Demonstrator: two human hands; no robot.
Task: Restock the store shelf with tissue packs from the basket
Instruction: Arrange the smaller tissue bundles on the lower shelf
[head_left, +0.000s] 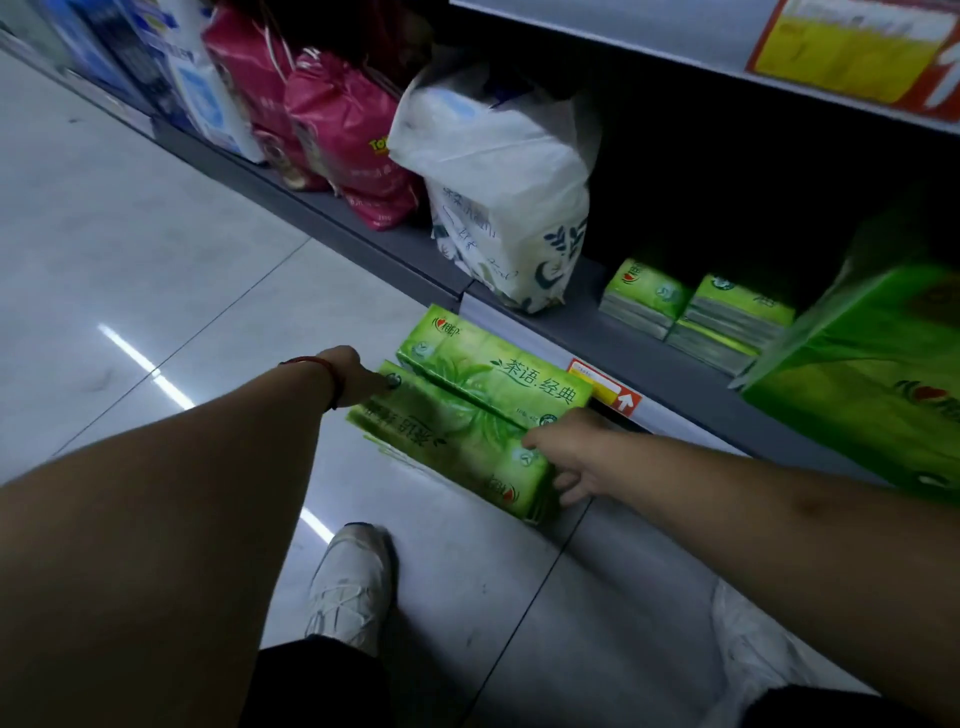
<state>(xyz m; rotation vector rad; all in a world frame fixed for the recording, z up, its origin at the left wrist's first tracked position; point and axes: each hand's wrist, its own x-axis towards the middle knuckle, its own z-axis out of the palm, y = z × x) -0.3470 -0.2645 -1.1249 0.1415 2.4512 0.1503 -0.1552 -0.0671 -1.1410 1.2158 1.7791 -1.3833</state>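
Two long green tissue packs (470, 410) are held side by side above the floor, just in front of the bottom shelf (665, 364). My left hand (356, 376) grips their left end. My right hand (569, 452) grips their right end, fingers curled under the near pack. On the shelf, small green tissue packs (696, 312) lie stacked in two low piles. A large green tissue pack (872, 374) stands at the right edge of the shelf. No basket is in view.
A white plastic bag of goods (498, 182) stands on the shelf left of the small packs, then pink bags (337, 135) and blue-white packs (171, 67). An upper shelf (675, 36) overhangs. My white shoes (353, 587) stand on the tiled floor (130, 260).
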